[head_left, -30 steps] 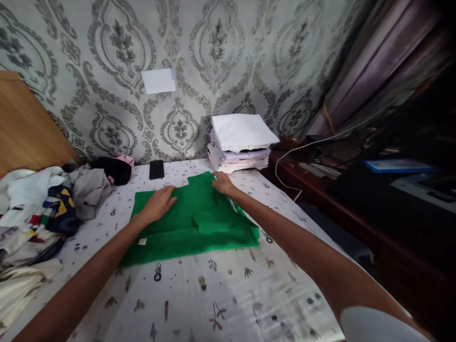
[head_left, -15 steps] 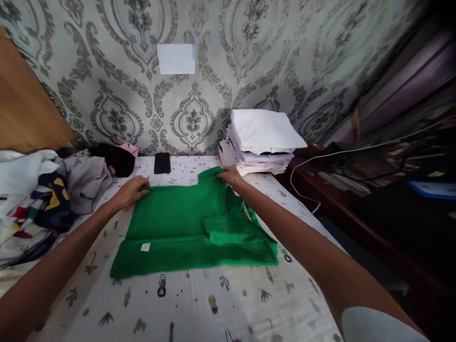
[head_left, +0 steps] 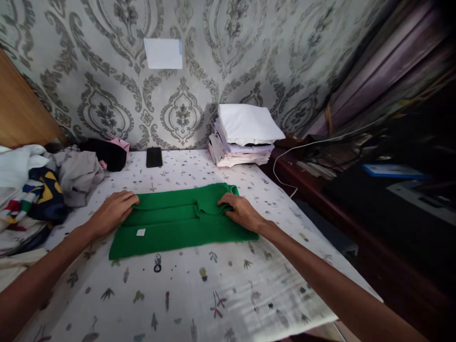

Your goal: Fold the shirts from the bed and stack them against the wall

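A green knit shirt (head_left: 167,232) lies partly folded on a white patterned bedsheet (head_left: 178,304), its near and far sides turned in toward the middle. My left hand (head_left: 119,206) grips the far left edge of the fold, fingers closed on the cloth. Over at the right end, my right hand (head_left: 242,213) pinches the folded sleeve area, its fingertips partly tucked into the fabric. A small white tag (head_left: 140,232) shows on the near left flap.
Behind stands a stack of folded clothes (head_left: 245,130) with white on top. A black phone (head_left: 154,157) lies near the wall. Heaped loose clothes (head_left: 76,171) fill the left side. At right, a white cable (head_left: 281,175) trails by a dark table (head_left: 356,204).
The far side of the green shirt has been brought over toward me, making it a narrower strip. My right hand came nearer with it; my left hand moved slightly left and nearer.
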The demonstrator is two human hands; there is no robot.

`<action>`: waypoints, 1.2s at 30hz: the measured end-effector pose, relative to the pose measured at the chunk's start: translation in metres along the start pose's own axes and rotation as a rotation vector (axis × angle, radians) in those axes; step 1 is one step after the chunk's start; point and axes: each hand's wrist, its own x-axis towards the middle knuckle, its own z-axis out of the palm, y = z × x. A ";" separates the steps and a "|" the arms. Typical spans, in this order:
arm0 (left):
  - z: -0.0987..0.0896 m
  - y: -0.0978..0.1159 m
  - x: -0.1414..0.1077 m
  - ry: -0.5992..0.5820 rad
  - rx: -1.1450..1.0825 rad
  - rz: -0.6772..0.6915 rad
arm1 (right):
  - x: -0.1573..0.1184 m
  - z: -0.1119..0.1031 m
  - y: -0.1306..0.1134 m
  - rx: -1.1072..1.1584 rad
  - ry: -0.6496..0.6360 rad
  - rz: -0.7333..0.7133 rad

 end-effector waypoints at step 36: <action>0.032 0.020 0.027 -0.243 -0.095 -0.376 | 0.068 0.064 0.016 -0.454 0.009 0.042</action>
